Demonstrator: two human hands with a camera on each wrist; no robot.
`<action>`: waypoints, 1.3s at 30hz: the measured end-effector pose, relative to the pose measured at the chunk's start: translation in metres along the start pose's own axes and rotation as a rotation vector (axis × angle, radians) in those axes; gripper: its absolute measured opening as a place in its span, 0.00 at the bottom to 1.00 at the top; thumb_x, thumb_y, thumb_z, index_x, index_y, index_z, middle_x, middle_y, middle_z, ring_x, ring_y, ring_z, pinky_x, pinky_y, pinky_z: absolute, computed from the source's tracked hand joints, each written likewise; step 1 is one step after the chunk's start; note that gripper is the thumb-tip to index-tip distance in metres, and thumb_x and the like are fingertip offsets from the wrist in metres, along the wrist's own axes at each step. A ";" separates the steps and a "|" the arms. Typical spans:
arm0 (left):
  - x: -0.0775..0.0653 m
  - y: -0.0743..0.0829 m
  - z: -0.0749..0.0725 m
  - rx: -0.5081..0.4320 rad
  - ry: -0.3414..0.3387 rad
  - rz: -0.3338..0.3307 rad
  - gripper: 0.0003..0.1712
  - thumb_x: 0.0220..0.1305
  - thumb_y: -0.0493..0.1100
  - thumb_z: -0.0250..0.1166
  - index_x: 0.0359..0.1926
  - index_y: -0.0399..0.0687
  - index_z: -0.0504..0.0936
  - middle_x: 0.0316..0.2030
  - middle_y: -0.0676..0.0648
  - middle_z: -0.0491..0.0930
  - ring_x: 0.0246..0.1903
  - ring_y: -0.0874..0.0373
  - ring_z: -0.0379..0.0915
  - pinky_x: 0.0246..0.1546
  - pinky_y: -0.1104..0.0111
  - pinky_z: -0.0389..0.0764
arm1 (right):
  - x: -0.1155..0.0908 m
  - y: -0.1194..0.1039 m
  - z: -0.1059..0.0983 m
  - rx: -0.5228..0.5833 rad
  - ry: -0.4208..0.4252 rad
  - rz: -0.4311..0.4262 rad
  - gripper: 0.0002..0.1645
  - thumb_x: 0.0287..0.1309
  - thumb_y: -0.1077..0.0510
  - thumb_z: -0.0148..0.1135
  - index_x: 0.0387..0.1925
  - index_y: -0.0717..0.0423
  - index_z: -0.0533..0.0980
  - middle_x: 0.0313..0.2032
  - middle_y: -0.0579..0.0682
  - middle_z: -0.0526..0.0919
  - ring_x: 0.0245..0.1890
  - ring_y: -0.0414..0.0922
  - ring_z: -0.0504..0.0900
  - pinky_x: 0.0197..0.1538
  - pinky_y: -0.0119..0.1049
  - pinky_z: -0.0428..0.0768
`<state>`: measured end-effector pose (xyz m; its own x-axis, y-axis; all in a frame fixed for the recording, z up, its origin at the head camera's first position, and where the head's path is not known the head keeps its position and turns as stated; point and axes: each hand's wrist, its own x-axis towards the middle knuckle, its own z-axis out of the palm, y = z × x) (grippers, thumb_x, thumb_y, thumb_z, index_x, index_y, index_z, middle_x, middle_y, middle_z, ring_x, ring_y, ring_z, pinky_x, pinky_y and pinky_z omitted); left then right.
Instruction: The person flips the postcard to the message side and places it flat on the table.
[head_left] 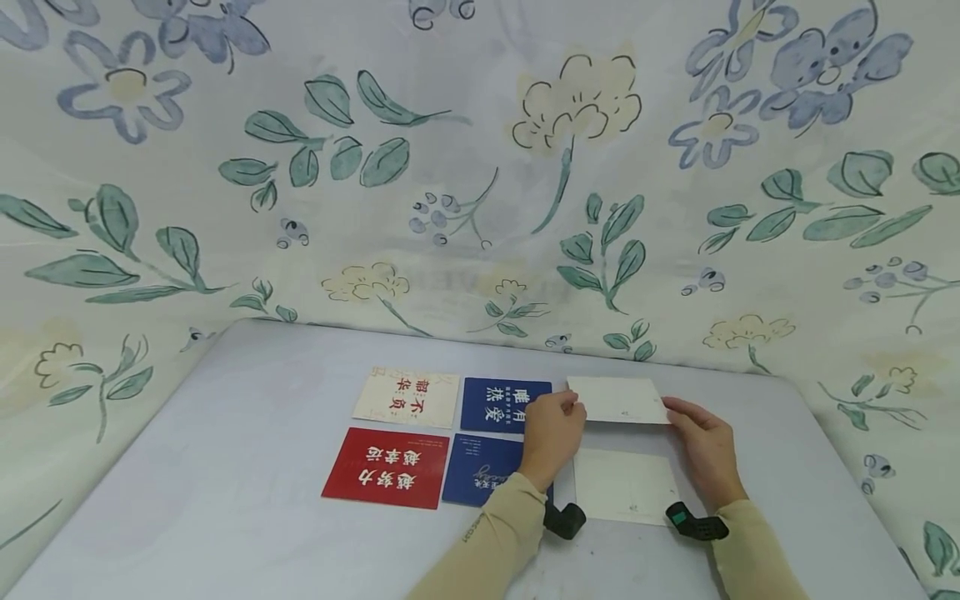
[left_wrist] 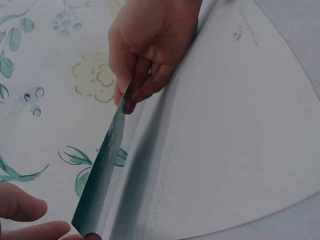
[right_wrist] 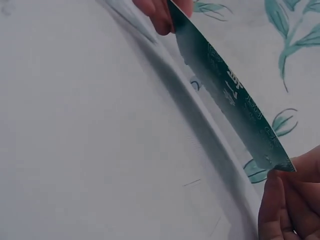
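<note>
A postcard [head_left: 618, 400], its white back facing up, is held between both hands above the table. Its dark green underside [right_wrist: 230, 90] with pale characters shows in the right wrist view. The left hand [head_left: 553, 433] pinches the card's left end, and the right hand [head_left: 705, 450] pinches the right end between thumb and fingers. Nearer the person, a second white-backed postcard [head_left: 626, 485] lies flat. Left of it, a blue postcard [head_left: 480, 467] is partly covered by the left forearm. Another blue postcard [head_left: 487, 406] with white characters lies behind, partly hidden by the left hand.
Farther left on the pale table [head_left: 225, 467] lie a cream postcard [head_left: 408, 398] with red characters and a red postcard [head_left: 386, 468] with white ones. Flower-printed cloth [head_left: 465, 167] hangs behind the table's back edge. Black wrist-worn devices sit near both cuffs.
</note>
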<state>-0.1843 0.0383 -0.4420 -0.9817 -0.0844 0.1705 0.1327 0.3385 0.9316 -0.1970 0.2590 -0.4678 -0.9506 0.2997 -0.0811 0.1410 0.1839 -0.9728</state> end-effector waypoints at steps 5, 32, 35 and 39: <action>-0.001 0.003 0.001 0.032 -0.009 -0.034 0.15 0.61 0.40 0.59 0.46 0.38 0.82 0.34 0.46 0.83 0.34 0.58 0.78 0.32 0.67 0.79 | -0.001 0.002 0.001 -0.211 0.057 -0.053 0.19 0.62 0.51 0.55 0.51 0.54 0.78 0.53 0.49 0.78 0.55 0.39 0.71 0.52 0.27 0.71; -0.001 -0.002 0.003 0.089 -0.097 -0.097 0.17 0.60 0.42 0.58 0.49 0.42 0.82 0.27 0.52 0.76 0.20 0.62 0.63 0.24 0.71 0.66 | -0.001 0.009 0.006 -0.519 0.064 -0.215 0.15 0.57 0.58 0.60 0.46 0.55 0.79 0.37 0.53 0.82 0.38 0.46 0.77 0.42 0.39 0.71; -0.001 -0.002 0.003 0.100 -0.100 -0.101 0.17 0.59 0.42 0.59 0.48 0.42 0.82 0.30 0.51 0.78 0.23 0.62 0.66 0.26 0.70 0.68 | -0.002 0.008 0.006 -0.541 0.058 -0.224 0.15 0.56 0.58 0.60 0.46 0.56 0.79 0.36 0.54 0.82 0.37 0.47 0.77 0.40 0.38 0.72; 0.000 -0.002 0.005 0.115 -0.098 -0.105 0.16 0.59 0.43 0.59 0.46 0.41 0.83 0.37 0.47 0.82 0.31 0.59 0.73 0.32 0.67 0.74 | -0.001 0.007 0.007 -0.562 0.051 -0.228 0.16 0.54 0.59 0.61 0.46 0.57 0.79 0.35 0.54 0.82 0.37 0.47 0.77 0.39 0.38 0.73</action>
<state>-0.1847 0.0422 -0.4454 -0.9987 -0.0352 0.0367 0.0176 0.4378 0.8989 -0.1969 0.2534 -0.4757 -0.9614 0.2370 0.1396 0.0736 0.7107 -0.6996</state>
